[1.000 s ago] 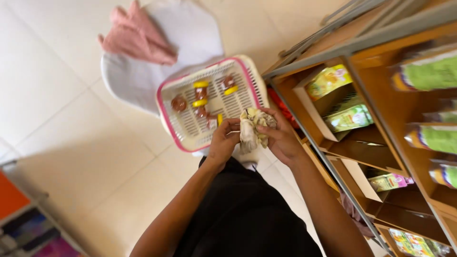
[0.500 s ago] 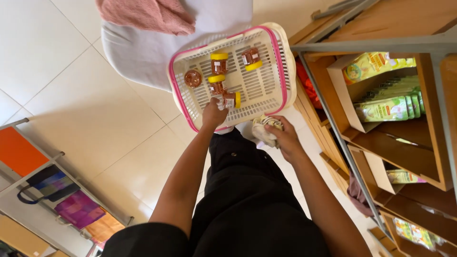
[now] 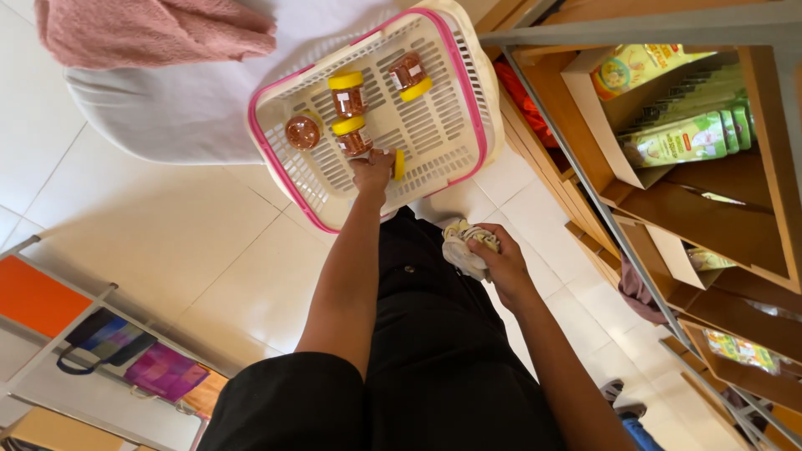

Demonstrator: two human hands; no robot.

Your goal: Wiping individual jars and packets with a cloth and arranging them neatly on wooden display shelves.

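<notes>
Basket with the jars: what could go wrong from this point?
1. The left hand grips a yellow-lidded jar lying on its side inside the basket; it could slip or roll.
2. The other jars lie loose on the slatted bottom and may knock together if the basket is bumped.
3. The right hand is full of a crumpled cloth, so it probably cannot steady the basket.

Left hand [image 3: 373, 169] gripping a yellow-lidded jar [image 3: 389, 162] inside the pink-rimmed white basket [image 3: 280, 170], right hand [image 3: 494, 255] clutching a crumpled cloth [image 3: 462, 245], wooden shelves [image 3: 727, 225] alongside
</notes>
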